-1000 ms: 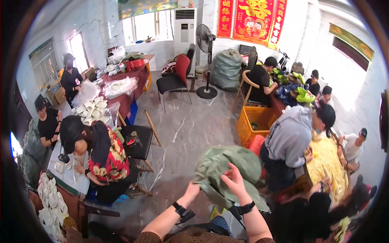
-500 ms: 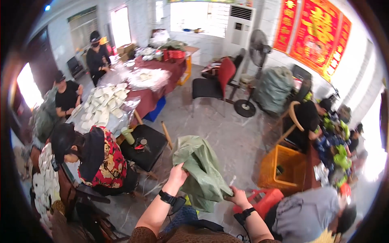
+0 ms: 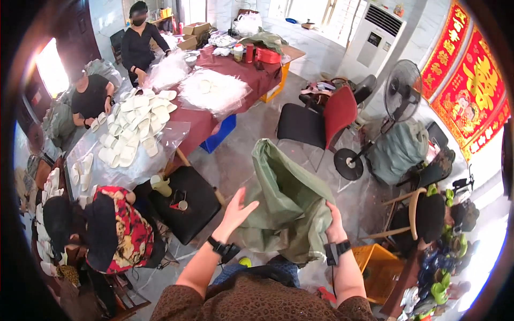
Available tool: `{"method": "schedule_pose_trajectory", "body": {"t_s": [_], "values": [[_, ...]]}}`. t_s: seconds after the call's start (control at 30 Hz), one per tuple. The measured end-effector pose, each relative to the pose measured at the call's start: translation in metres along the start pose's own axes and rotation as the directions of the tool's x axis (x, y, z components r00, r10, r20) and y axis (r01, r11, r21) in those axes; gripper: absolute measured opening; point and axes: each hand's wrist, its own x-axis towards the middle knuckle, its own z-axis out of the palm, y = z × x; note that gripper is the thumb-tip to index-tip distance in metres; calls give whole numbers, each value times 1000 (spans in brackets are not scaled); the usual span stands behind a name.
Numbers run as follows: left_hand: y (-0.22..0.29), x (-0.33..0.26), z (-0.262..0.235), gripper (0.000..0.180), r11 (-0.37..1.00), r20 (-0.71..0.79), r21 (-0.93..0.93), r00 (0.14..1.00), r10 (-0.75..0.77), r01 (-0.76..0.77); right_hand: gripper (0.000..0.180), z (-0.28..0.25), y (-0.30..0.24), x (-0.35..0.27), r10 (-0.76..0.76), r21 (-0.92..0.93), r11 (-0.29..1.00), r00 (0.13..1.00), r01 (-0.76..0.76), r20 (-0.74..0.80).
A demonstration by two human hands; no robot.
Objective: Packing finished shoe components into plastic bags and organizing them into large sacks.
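A green woven sack (image 3: 284,208) hangs in front of me, its mouth gaping upward and its lower part crumpled. My left hand (image 3: 238,213) is at the sack's left side with thumb and fingers spread; it does not grip the cloth, and I cannot tell if it touches. On the right, my right hand (image 3: 334,223) holds the sack's edge, its fingers partly hidden by the fold. Both wrists wear black bands with small dark boxes.
A black stool (image 3: 184,203) with a green cup (image 3: 160,185) stands to the left, before a table heaped with white slippers (image 3: 134,125). Co-workers sit and stand around it. Ahead are a red-backed chair (image 3: 340,115) and a fan (image 3: 402,91); a yellow crate (image 3: 377,273) lies right.
My left hand has let go of the sack and its fingers have spread. The sack's mouth has opened wider and stands more upright. The view has turned left.
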Motion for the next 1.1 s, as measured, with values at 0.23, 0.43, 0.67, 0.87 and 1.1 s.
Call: {"method": "schedule_pose_trajectory", "body": {"t_s": [0.23, 0.43, 0.67, 0.87, 1.1], "values": [[-31, 100, 27, 101, 983, 281, 168, 952, -122, 76, 33, 68, -97, 254, 459, -61, 872, 767, -486, 448], [-3, 192, 76, 118, 991, 17, 80, 994, 105, -107, 36, 207, -83, 352, 280, -666, 699, 758, 260, 589], [-38, 332, 90, 67, 850, -427, -508, 897, -111, -137, 16, 322, -12, 446, 578, -785, 494, 533, 374, 618], [-43, 355, 8, 46, 522, -517, -816, 720, -464, -249, 45, 391, 83, 499, 938, -878, 305, 274, -369, 211], [-44, 354, -16, 22, 235, -545, -701, 293, -786, -673, 38, 424, 92, 538, 931, -810, 68, 255, 583, 261]]}}
